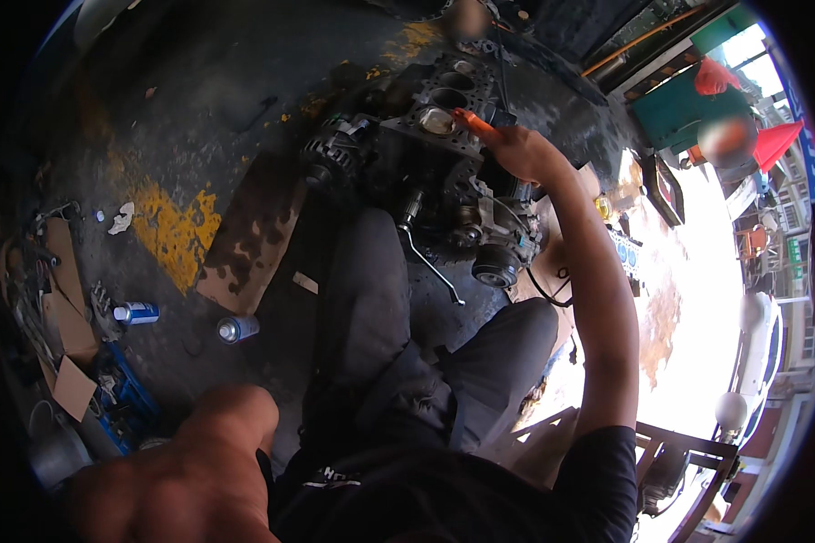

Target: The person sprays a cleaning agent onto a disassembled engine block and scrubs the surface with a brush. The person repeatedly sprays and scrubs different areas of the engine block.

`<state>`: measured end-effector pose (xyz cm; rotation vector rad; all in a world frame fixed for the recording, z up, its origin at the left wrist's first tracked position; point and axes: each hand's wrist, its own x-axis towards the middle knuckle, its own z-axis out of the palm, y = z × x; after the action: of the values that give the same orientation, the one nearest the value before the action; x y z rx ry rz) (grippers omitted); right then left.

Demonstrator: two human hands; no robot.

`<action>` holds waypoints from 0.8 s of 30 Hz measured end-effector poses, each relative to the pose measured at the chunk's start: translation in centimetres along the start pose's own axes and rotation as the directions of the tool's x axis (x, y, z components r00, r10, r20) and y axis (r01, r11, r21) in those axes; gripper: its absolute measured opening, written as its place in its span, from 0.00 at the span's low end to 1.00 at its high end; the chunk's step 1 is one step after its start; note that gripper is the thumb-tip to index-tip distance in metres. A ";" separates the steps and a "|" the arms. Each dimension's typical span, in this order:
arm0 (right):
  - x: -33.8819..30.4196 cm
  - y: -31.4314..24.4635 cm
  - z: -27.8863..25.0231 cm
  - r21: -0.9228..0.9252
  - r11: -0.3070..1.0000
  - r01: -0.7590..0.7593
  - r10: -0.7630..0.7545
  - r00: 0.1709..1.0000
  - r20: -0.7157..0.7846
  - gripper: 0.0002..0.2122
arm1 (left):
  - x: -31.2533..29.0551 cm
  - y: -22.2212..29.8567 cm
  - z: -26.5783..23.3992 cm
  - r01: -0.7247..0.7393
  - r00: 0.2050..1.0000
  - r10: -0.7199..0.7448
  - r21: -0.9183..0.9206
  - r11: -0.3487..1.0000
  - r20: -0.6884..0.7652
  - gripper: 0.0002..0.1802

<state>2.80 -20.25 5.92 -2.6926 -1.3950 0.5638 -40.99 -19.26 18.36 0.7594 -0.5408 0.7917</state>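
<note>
My right arm reaches forward over a bare engine block with open round cylinder bores. My right hand is closed around a small bright orange tool, whose kind I cannot make out. The tool's end is at the block's top face, beside the nearest bore, which has a pale piston top. At the lower left, my left arm is bent close to the camera. My left hand appears large and blurred there, with its fingers hidden. I cannot tell whether it holds anything.
An alternator and pulley flank the block; a ratchet handle sticks out toward my knees. Stained cardboard, two spray cans and a blue tool tray lie left. A cylinder head lies in sunlight at right.
</note>
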 end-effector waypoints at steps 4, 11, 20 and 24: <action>1.1 -0.9 0.1 -0.078 0.995 0.059 -0.059 0.998 -0.006 0.22 | 0.4 -0.5 2.6 -0.013 0.940 0.085 0.215 0.977 -0.331 0.09; 0.9 -1.7 -0.7 -0.074 0.996 0.058 -0.057 0.998 0.007 0.21 | -0.7 -1.2 1.9 -0.202 0.943 0.229 0.134 0.970 -0.239 0.12; 1.9 -1.5 -1.5 0.023 0.993 -0.116 0.112 0.987 0.116 0.27 | 0.1 -5.3 -7.1 -0.155 0.983 0.182 0.424 0.892 -0.025 0.07; 1.6 -1.9 -1.4 -0.051 0.998 0.023 -0.020 0.998 0.065 0.23 | -3.9 -13.8 -17.2 0.236 0.956 0.089 0.913 0.334 -0.280 0.14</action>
<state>2.69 -17.67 7.14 -2.7188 -1.4721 0.6277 -29.81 -14.07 -0.36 1.7286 0.3416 1.1047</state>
